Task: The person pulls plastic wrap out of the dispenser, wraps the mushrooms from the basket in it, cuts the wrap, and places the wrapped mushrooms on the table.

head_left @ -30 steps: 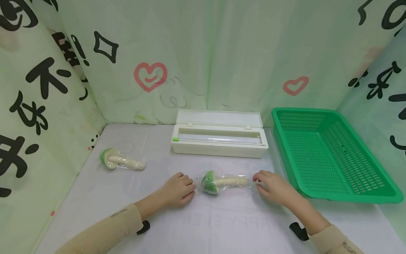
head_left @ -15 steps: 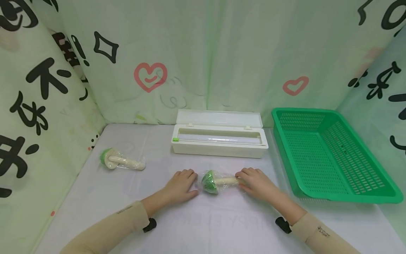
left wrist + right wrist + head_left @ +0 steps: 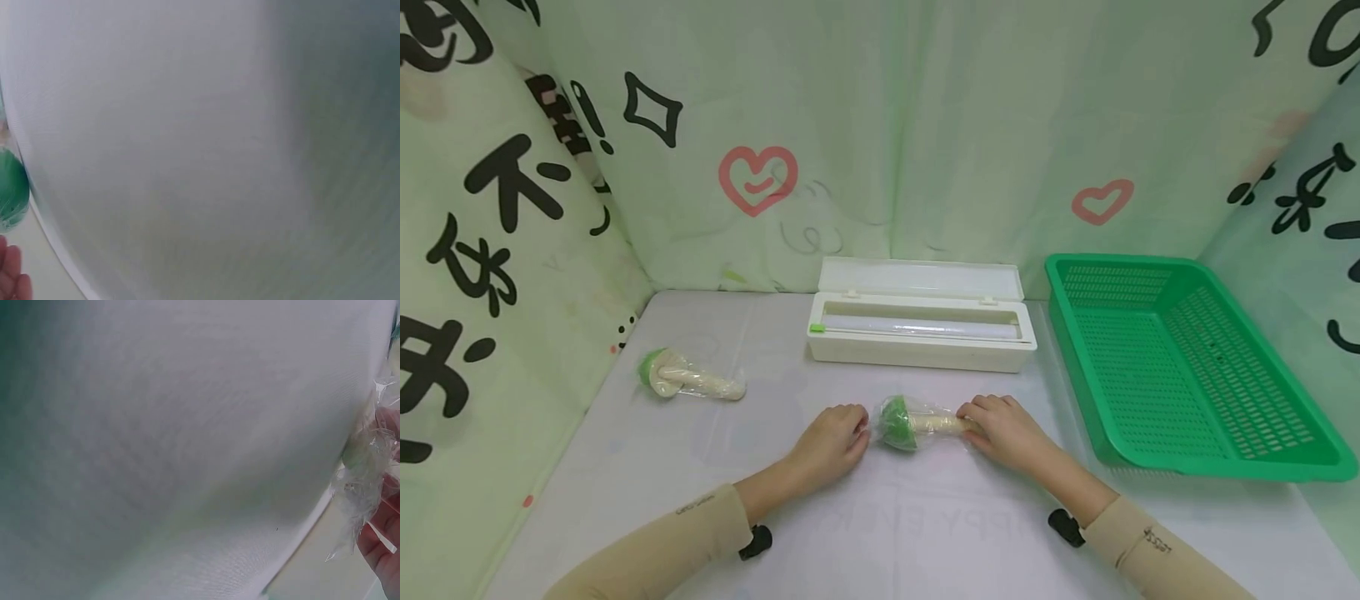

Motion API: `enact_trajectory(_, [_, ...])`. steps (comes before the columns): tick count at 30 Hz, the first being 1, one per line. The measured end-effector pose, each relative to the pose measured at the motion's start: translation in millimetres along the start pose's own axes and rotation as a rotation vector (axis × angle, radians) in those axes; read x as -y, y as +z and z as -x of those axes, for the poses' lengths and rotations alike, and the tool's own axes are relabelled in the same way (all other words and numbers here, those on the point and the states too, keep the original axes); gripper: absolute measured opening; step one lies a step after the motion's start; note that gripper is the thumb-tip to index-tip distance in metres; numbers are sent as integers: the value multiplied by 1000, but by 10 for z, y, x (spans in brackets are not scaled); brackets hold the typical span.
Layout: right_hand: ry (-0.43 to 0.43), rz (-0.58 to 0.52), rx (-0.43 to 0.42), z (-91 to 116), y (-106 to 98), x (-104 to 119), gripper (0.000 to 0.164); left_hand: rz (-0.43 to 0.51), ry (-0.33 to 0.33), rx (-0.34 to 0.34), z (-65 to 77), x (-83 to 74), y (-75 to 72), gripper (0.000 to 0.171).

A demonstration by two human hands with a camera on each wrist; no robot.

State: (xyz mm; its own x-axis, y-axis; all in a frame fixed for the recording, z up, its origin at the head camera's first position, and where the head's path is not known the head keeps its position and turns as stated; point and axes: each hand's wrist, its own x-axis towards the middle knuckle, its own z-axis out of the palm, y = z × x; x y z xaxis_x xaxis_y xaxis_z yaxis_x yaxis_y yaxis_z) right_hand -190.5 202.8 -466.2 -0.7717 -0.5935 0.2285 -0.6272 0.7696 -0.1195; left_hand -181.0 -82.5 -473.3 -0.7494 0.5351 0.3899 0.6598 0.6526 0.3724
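A mushroom [image 3: 898,423] with a green cap and a cream stem lies on its side on the table, wrapped in clear cling film. My left hand [image 3: 831,443] is at its cap end, fingers curled at the gathered edge of the film. At the stem end, my right hand [image 3: 1003,429] pinches the stem tip and its film. The right wrist view shows crumpled cling film [image 3: 365,478] at the right fingers [image 3: 387,519]. In the left wrist view, the green cap [image 3: 11,190] sits just above the left fingertips [image 3: 11,269]; their contact with the film is unclear.
A second wrapped mushroom [image 3: 688,377] lies at the table's left. Behind the hands stands a white cling film box [image 3: 917,354], lid raised, with a film roll [image 3: 917,326] inside. A green basket [image 3: 1093,400] stands at the right. Printed curtains [image 3: 985,125] enclose the table.
My right hand has moved left onto the stem end and holds there. My left hand has shifted slightly right, and its fingers have curled in at the cap end.
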Motion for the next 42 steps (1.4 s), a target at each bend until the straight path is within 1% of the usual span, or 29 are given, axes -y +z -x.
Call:
enact_trajectory(2, [-4, -4, 5, -1, -6, 2, 22, 19, 49, -58, -15, -11, -3, 6])
enact_trajectory(4, [-7, -9, 11, -4, -7, 4, 22, 35, 110, -100, -44, -19, -4, 5])
enact_trajectory(8, [-10, -12, 16, -9, -7, 2, 22, 31, 229, -127, -144, -48, 26, 7])
enact_trajectory(11, [-12, -13, 11, -9, -8, 0, 22, -14, 291, -93, -207, -72, 78, 8])
enact_trajectory(13, [-15, -16, 8, -9, -6, -5, 22, -66, 314, -47, -221, -75, 118, 11])
enact_trajectory(17, [-11, -23, 10, -13, -1, -17, 20, -168, 334, 26, -226, -41, 197, 33])
enact_trajectory(19, [-4, -28, 15, -16, 0, -21, 20, -219, 345, 45, -240, -14, 234, 41])
enact_trajectory(21, [2, -30, 22, -18, 1, -25, 20, -252, 373, 58, -271, 7, 266, 45])
enact_trajectory(24, [2, -29, 30, -22, 3, -28, 20, -298, 439, 75, -346, 23, 319, 45])
enact_trajectory(27, [-5, -32, 31, -25, 5, -27, 21, -333, 504, 61, -422, 23, 359, 43])
enact_trajectory(30, [-12, -35, 28, -28, 5, -22, 21, -373, 547, 40, -466, 27, 386, 42])
enact_trajectory(33, [-13, -44, 41, -33, -3, -22, 21, -407, 568, 38, -476, 32, 391, 42])
enact_trajectory(35, [3, -52, 78, -37, -23, -36, 23, -412, 567, 48, -475, 30, 386, 42])
enact_trajectory(37, [56, -95, 132, -38, -68, -65, 31, -412, 558, 62, -472, 27, 377, 43])
enact_trajectory(40, [172, -206, 209, -17, -171, -140, 46, -395, 533, 90, -466, 20, 359, 43])
enact_trajectory(42, [226, -283, 235, 15, -242, -201, 53, -382, 514, 101, -456, 18, 345, 44])
